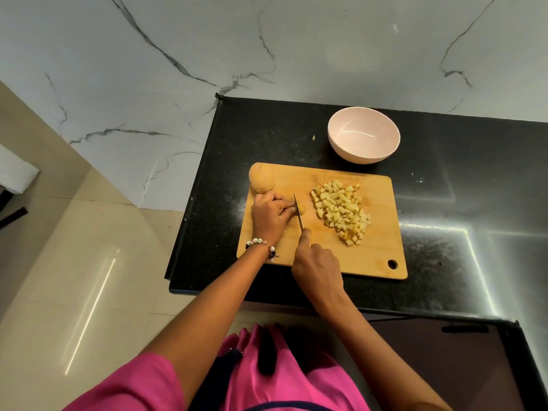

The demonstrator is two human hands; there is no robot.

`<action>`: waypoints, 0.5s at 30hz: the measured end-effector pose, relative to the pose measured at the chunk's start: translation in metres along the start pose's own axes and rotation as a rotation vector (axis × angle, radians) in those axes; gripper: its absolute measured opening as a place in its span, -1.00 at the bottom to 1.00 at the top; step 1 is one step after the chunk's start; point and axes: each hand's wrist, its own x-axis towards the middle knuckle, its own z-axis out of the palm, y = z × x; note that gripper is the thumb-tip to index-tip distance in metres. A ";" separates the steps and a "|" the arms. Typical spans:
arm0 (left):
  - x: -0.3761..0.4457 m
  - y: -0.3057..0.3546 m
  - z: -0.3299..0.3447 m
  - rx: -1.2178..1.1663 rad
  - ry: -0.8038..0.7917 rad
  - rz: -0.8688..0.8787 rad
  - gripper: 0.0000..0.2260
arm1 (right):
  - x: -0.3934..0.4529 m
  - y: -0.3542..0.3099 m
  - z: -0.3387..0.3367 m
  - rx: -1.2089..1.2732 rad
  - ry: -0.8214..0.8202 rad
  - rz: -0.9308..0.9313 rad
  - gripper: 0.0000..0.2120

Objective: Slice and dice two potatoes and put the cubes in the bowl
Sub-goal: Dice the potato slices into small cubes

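On the wooden cutting board (341, 256), the left hand (271, 216) is curled over a small piece of potato (302, 208), its fingertips bunched tight against the piece and pressing it to the board; most of the piece is hidden under the fingers, with only a yellow end showing to the right of the blade. This grip is narrow, closed down on the piece. A beaded bracelet (261, 244) circles the left wrist.

The right hand (318, 269) is wrapped closed around the handle of a knife (299, 212), the handle itself hidden inside the fist, and the forefinger stretched forward along the spine of the blade. The blade stands on edge, running away from the person, just beside the left fingertips and set into the potato piece.

A whole unpeeled potato (261, 178) lies at the far left corner of the board, just beyond the left hand; whether they touch cannot be told. A heap of potato cubes (341, 210) sits on the right half of the board, apart from the knife. The pink bowl (363, 134) stands on the black surface (444, 203) just beyond the board's far edge, with no cubes in it. A small scrap (313, 138) lies on the surface left of the bowl.
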 end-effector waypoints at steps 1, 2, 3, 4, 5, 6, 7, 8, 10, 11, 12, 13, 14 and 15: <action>0.000 -0.001 0.000 0.001 -0.001 0.000 -0.85 | -0.006 0.001 -0.001 0.006 -0.009 0.001 -0.44; 0.001 0.000 0.000 0.004 -0.005 0.000 -0.85 | -0.010 0.002 -0.003 0.008 -0.007 0.018 -0.44; 0.000 0.001 -0.001 0.008 -0.009 -0.003 -0.85 | -0.011 0.002 -0.005 0.014 -0.004 0.036 -0.44; 0.000 0.002 -0.002 0.010 -0.012 -0.007 -0.85 | -0.012 0.001 -0.008 0.026 -0.005 0.056 -0.44; 0.001 0.002 -0.002 0.009 -0.013 -0.012 -0.85 | -0.011 0.000 -0.009 0.044 0.003 0.067 -0.45; 0.001 0.002 -0.003 0.006 -0.012 -0.016 -0.85 | -0.009 0.000 -0.011 0.060 0.009 0.073 -0.46; 0.001 0.002 -0.004 0.004 -0.014 -0.020 -0.86 | -0.007 0.000 -0.013 0.067 0.013 0.076 -0.46; 0.001 0.002 -0.005 0.002 -0.018 -0.024 -0.86 | -0.004 0.000 -0.013 0.068 0.008 0.075 -0.47; 0.000 0.003 -0.006 0.000 -0.022 -0.029 -0.86 | 0.000 0.001 -0.012 0.069 -0.002 0.066 -0.47; 0.001 0.003 -0.006 0.000 -0.019 -0.029 -0.87 | 0.001 0.001 -0.010 0.067 -0.002 0.067 -0.47; 0.000 0.003 -0.006 0.001 -0.017 -0.028 -0.87 | 0.002 0.001 -0.009 0.059 0.001 0.070 -0.47; 0.000 0.003 -0.006 0.001 -0.014 -0.027 -0.87 | 0.003 0.001 -0.008 0.048 0.013 0.072 -0.48; 0.000 0.003 -0.006 0.001 -0.010 -0.025 -0.87 | 0.003 0.001 -0.008 0.028 0.022 0.074 -0.48; 0.000 0.003 -0.006 -0.001 -0.007 -0.024 -0.88 | 0.002 0.000 -0.007 0.012 0.024 0.073 -0.48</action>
